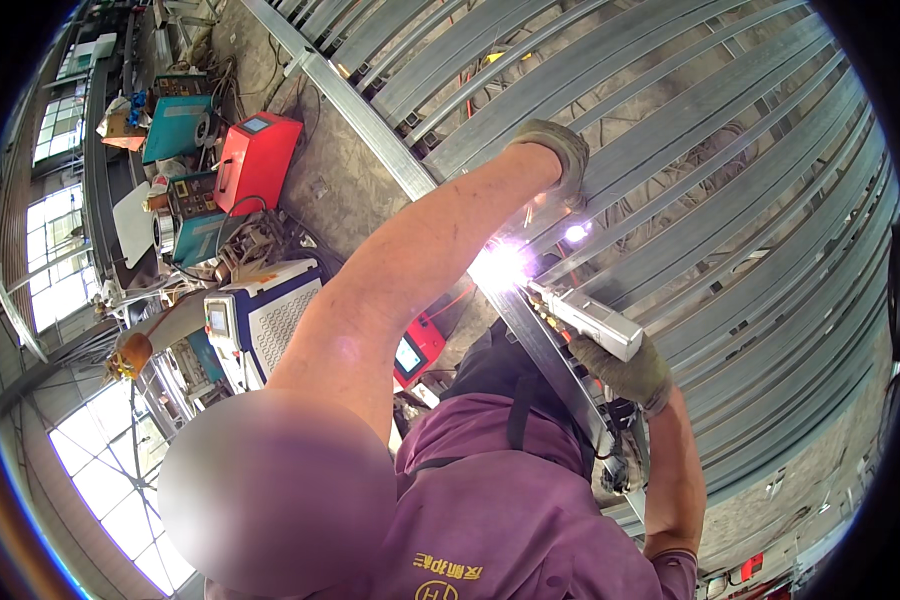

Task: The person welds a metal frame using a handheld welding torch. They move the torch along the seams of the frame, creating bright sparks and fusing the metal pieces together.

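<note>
1 white torch (598, 320) gripped in right hand (625, 372); left hand (558, 158) over metal slats (710, 107), grip unclear

Here the grey concrete floor (345, 215) is seen, scuffed and stained; across to the left it is occupied by a red machine (260, 160), and now, through gaps between the metal bars (620, 288), it is shown strewn with tangled cables (720, 158).
</note>
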{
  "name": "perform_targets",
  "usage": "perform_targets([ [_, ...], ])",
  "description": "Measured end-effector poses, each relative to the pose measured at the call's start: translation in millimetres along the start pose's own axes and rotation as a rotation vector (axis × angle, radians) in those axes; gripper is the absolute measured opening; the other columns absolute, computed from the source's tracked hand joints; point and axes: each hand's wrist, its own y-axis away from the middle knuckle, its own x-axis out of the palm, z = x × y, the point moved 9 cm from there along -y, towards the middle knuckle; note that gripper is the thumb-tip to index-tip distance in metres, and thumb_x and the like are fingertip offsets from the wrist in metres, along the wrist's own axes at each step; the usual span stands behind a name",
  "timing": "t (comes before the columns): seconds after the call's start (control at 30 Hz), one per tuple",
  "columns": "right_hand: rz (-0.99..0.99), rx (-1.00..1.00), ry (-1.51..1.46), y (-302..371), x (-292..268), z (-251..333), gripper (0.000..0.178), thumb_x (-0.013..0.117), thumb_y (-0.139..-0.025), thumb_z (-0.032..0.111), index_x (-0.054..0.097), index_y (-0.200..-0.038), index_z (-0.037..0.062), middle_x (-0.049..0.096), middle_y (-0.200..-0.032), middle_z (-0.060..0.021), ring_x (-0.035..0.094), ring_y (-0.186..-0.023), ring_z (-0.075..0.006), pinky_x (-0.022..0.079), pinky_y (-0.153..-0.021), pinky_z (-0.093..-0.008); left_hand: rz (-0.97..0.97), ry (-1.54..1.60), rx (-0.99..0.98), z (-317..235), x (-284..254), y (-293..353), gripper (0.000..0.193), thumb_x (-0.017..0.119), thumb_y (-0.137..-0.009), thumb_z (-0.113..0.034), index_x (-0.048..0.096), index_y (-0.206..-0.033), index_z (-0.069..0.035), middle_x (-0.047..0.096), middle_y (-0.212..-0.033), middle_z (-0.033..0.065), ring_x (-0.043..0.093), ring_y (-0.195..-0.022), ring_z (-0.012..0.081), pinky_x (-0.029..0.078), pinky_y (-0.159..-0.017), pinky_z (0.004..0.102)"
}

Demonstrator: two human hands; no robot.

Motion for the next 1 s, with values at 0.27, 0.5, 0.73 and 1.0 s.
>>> perform_targets([
  [0.27, -0.027, -0.001, 0.086, 2, -3, -3, 0.043, 0.085, -0.101, 0.034, 0.076, -0.133, 0.0058, 0.081, -0.106, -0.0069, 0.073, -0.093, -0.0110, 0.061, -0.081, -0.0310, -0.012, -0.038, 0.018, -7, -10, 11, 0.061, 0.076, -0.094, -0.061, 0.082, -0.129, -0.012, 0.080, -0.127, 0.0138, 0.076, -0.117, 0.0374, 0.060, -0.097, 0.0506],
  [0.5, -0.064, -0.024, 0.105, 6, -4, 1, 0.043, 0.085, -0.100, 0.033, 0.077, -0.132, 0.0063, 0.083, -0.112, -0.0091, 0.077, -0.101, -0.0139, 0.062, -0.084, -0.0325, -0.004, -0.017, 0.023, -6, -9, 9, 0.062, 0.078, -0.091, -0.060, 0.081, -0.130, -0.013, 0.080, -0.128, 0.0126, 0.076, -0.118, 0.0365, 0.060, -0.098, 0.0511],
  [0.73, -0.134, 0.037, 0.068, 25, -1, 0, 0.044, 0.088, -0.097, 0.027, 0.076, -0.133, 0.0043, 0.083, -0.117, -0.0093, 0.076, -0.103, -0.0132, 0.061, -0.088, -0.0321, 0.006, 0.019, -0.014, -9, -11, 14, 0.071, 0.081, -0.085, -0.067, 0.081, -0.131, -0.013, 0.080, -0.131, 0.0113, 0.075, -0.121, 0.0363, 0.059, -0.102, 0.0511],
  [1.0, -0.261, 0.039, 0.029, 70, -11, -10, 0.037, 0.084, -0.101, 0.025, 0.076, -0.129, 0.0026, 0.079, -0.104, -0.0033, 0.069, -0.094, -0.0125, 0.057, -0.084, -0.0306, -0.094, 0.085, -0.086, -8, -1, 30, 0.070, 0.074, -0.092, -0.070, 0.081, -0.127, -0.010, 0.080, -0.127, 0.0141, 0.076, -0.120, 0.0358, 0.059, -0.101, 0.0477],
])
